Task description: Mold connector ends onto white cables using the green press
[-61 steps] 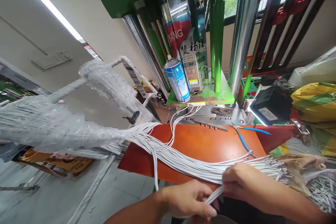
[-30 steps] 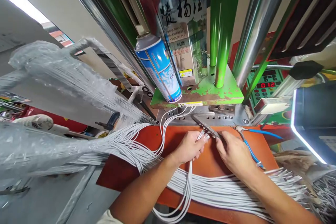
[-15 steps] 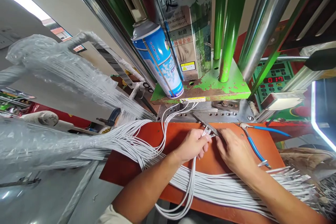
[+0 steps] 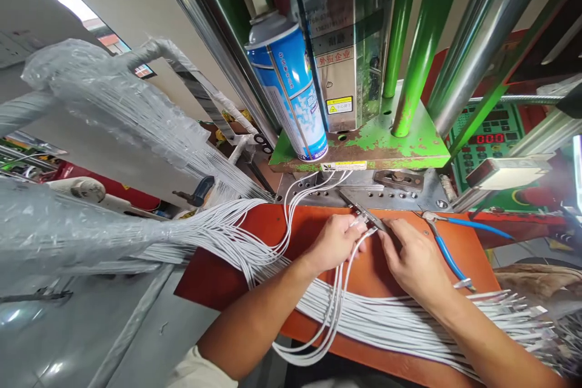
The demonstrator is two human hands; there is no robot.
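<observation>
Above the orange board (image 4: 309, 230), my left hand (image 4: 339, 244) is closed around several white cables (image 4: 337, 291) near their ends. Clear-looking plugs on those ends lie against a narrow metal bar (image 4: 357, 206), which slants between my hands. Thumb and fingers of my right hand (image 4: 411, 257) close on the bar's near right end. One cable curves apart from the bunch, its end at the bar beside my right fingertips. My fingers partly hide the plugs and the bar's lower side.
A green press plate (image 4: 386, 148) carries a blue spray can (image 4: 293, 94). Blue-handled cutters (image 4: 445, 248) lie right of my right hand. A thick white cable bundle (image 4: 373, 318) crosses the board under my forearms. Plastic-wrapped cables (image 4: 91, 224) hang left.
The head view has shifted, so the press sits further right. One cable now stands apart from the others at the bar. The red display went from 017 to 000.
</observation>
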